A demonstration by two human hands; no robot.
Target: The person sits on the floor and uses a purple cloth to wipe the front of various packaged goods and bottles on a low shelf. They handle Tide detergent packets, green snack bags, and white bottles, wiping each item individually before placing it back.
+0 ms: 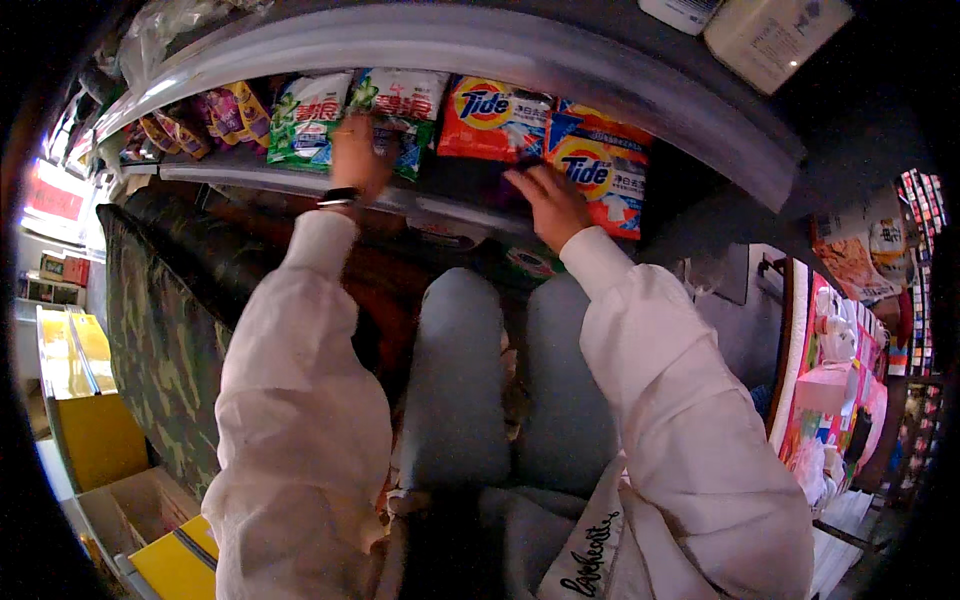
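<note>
My left hand [361, 156], blurred, is at the front of a shelf, partly over a green-and-white detergent bag [401, 94]. A matching green-and-white bag [307, 120] stands just left of it. Blur hides whether my left fingers grip anything. My right hand [551, 201] reaches in beneath an orange Tide detergent bag [484, 124], its fingers bent close to the bag's lower right corner. Beside that hand, to the right, stands another Tide bag [600, 176]. A dark patch at my right fingertips is too dim to make out.
A grey shelf edge [420, 37] curves above the bags, and a lower shelf lip [277, 178] runs in front. Purple-and-yellow pouches [232, 112] stand farther left. Camouflage cloth [161, 315] covers something at left. Yellow boxes [97, 427] lie beyond it.
</note>
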